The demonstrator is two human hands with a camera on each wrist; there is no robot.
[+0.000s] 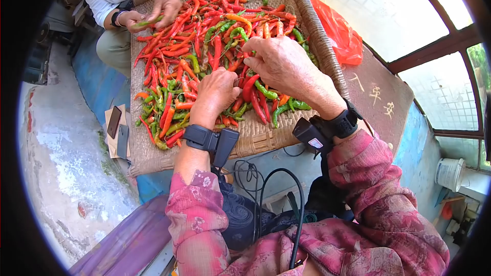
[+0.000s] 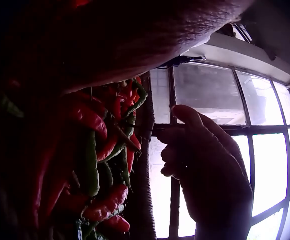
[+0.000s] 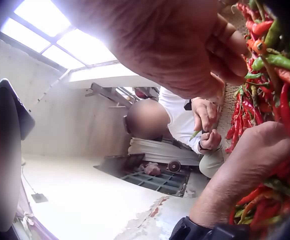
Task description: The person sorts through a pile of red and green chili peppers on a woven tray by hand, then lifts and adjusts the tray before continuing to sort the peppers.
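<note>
Red, orange and green chili peppers lie heaped in a large woven basket tray. Low in the near part of the heap is my left hand, its fingertips hidden and a curved red pepper beside its thumb. My right hand hovers over the heap to the right, fingers bent; the left wrist view shows it dark against the window. I cannot tell whether either hand grips a pepper. Across the tray, another person's hands hold a green pepper.
The tray's raised rim runs along the right, with a red plastic bag beyond it. A phone lies left of the tray. Black cables hang below the near edge. A white bucket stands at far right.
</note>
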